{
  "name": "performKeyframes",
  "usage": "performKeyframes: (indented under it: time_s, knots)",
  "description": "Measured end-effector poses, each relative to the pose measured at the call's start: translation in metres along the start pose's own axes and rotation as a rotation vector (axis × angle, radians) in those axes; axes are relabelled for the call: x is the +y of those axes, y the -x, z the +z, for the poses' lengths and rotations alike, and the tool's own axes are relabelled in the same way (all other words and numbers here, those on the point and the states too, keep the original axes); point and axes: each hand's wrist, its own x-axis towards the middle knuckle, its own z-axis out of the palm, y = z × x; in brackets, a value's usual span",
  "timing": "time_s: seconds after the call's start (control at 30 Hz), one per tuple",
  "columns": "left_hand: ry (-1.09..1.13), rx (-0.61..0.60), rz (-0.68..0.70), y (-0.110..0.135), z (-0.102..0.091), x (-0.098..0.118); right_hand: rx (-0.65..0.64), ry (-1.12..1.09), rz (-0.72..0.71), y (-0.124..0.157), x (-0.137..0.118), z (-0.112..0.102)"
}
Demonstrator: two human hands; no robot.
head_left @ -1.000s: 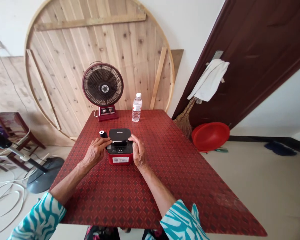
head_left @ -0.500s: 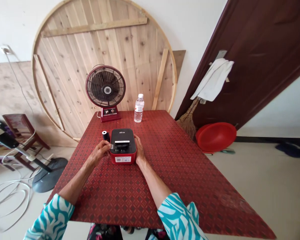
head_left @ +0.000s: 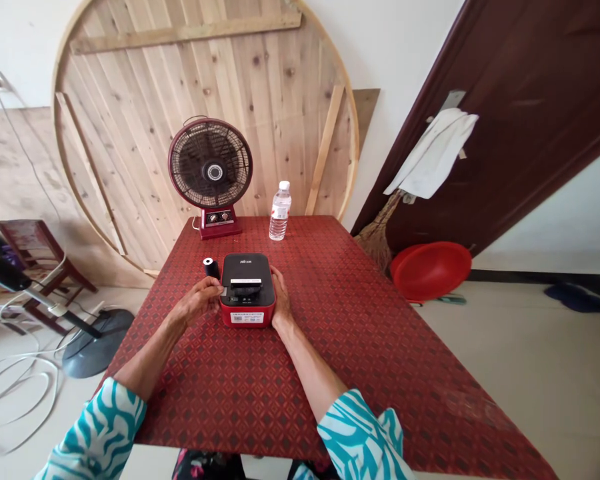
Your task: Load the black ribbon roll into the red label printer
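Round wooden panel [head_left: 260, 80] behind everything, then the red patterned table [head_left: 380, 360] I'm working on. Fan [head_left: 214, 172] at the far edge. Red-and-black box [head_left: 247, 293] in front of me, nearer my side than the fan, flat on the tabletop. Water bottle [head_left: 280, 212] upright beyond the box, to its right.

Right hand [head_left: 281, 303]: flat along the box's right wall, fingers extended, not wrapped round it. Left hand [head_left: 200, 300]: thumb and fingertips close together at the box's left side; can't tell if they're pinching anything.

Handling, my guess: hard plastic shell, stiff, moderate weight, smooth enough to slide if pushed from one side. Hold low on both red sidewalls; don't lift by the black top, it may have moving parts.

Black roll [head_left: 211, 268] stands by the far-left corner. White label [head_left: 247, 318] on the front wall, pale strip [head_left: 246, 281] across the top, small grey tab [head_left: 224, 291] at my left fingertips.
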Motion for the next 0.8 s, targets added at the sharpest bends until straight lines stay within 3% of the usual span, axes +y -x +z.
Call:
performKeyframes:
  time_s: [0.37,0.6,0.67,0.8]
  knots:
    - [-0.023,0.067,0.04,0.003,0.007,-0.001,0.012,-0.037,0.006,0.003,-0.002,0.003]
    - [-0.175,0.045,0.067,0.005,0.001,0.006,-0.003,0.002,-0.067,0.003,0.001,-0.002]
    - [-0.303,0.047,0.136,0.002,-0.002,0.013,0.007,-0.002,-0.07,0.002,0.002,-0.002]
    - [-0.612,0.072,0.439,-0.017,0.007,0.037,0.013,0.012,-0.081,-0.002,0.006,-0.003]
